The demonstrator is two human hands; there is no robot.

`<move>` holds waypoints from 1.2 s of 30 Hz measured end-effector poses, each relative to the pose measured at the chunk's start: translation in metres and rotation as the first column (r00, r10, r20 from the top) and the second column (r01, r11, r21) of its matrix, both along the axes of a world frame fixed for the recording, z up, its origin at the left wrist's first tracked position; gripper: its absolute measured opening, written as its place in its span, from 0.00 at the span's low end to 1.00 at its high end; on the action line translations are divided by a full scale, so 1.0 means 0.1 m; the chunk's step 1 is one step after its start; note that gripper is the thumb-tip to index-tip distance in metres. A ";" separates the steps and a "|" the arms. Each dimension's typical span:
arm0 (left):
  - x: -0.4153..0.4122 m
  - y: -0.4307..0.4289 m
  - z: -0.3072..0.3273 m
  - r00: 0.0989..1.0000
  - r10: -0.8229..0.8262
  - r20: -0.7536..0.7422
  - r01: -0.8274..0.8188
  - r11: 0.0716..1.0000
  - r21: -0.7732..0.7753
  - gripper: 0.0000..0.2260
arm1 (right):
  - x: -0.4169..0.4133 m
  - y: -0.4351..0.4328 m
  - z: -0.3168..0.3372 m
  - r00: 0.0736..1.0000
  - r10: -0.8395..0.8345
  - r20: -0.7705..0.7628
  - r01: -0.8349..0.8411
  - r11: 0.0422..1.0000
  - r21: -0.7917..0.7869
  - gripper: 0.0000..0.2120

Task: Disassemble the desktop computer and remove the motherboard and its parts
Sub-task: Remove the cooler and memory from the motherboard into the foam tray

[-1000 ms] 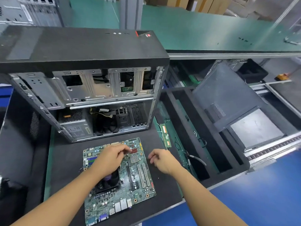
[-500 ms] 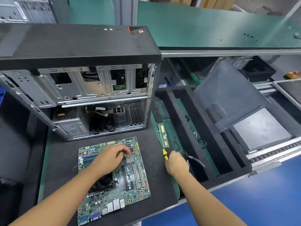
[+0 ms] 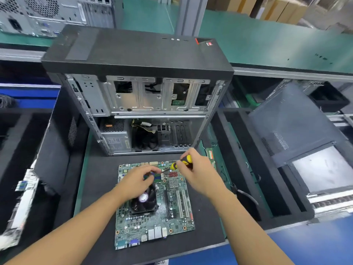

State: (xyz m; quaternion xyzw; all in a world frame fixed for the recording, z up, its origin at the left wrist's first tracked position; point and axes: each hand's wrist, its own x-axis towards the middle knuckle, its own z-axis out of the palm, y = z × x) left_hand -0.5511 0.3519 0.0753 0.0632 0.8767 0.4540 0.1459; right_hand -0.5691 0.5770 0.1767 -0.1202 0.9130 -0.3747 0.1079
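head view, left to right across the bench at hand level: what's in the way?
In order: circuit board (blurred) → black side panel → left hand over the motherboard → right hand holding the screwdriver → grey panel.

Black mat tops the bench in front of me. At 12 o'clock, a grey metal post rises from a long green-topped line. Cardboard boxes are stacked at 1 o'clock. Black foam trays at 3. Blue floor at 5. Light even, soft.
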 end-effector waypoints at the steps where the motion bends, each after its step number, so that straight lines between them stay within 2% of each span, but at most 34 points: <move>1: 0.02 0.00 0.00 0.999 -0.038 -0.008 0.038 0.999 -0.001 0.14 | 0.01 -0.07 0.03 0.999 0.035 -0.006 -0.035 0.999 0.041 0.07; 5: 0.08 -0.01 -0.01 0.992 -0.125 -0.035 0.125 0.992 -0.014 0.14 | 0.06 -0.25 0.07 0.990 0.139 -0.003 -0.137 0.980 0.147 0.10; 12: 0.03 0.00 -0.07 0.975 -0.213 -0.067 0.205 0.972 -0.111 0.09 | 0.11 -0.31 0.01 0.989 0.119 0.086 -0.131 0.979 0.156 0.10; 18: 0.03 0.01 -0.04 0.979 -0.196 -0.055 0.190 0.976 -0.104 0.06 | 0.12 -0.34 0.05 0.992 0.099 0.073 -0.111 0.978 0.176 0.10; 25: 0.03 0.01 0.02 0.985 -0.171 -0.031 0.169 0.984 -0.065 0.07 | 0.09 -0.39 0.09 0.990 0.114 0.080 -0.129 0.968 0.214 0.10; 31: 0.03 -0.01 0.03 0.980 -0.197 -0.043 0.195 0.980 -0.045 0.05 | 0.12 -0.49 0.15 0.969 0.240 0.061 -0.246 0.907 0.341 0.10; 34: 0.02 -0.05 0.01 0.968 -0.243 -0.067 0.240 0.970 -0.048 0.04 | 0.13 -0.55 0.22 0.941 0.317 0.120 -0.339 0.865 0.370 0.08; 36: 0.04 -0.04 0.00 0.962 -0.250 -0.107 0.243 0.967 -0.071 0.05 | 0.10 -0.56 0.28 0.939 0.300 0.166 -0.341 0.862 0.376 0.06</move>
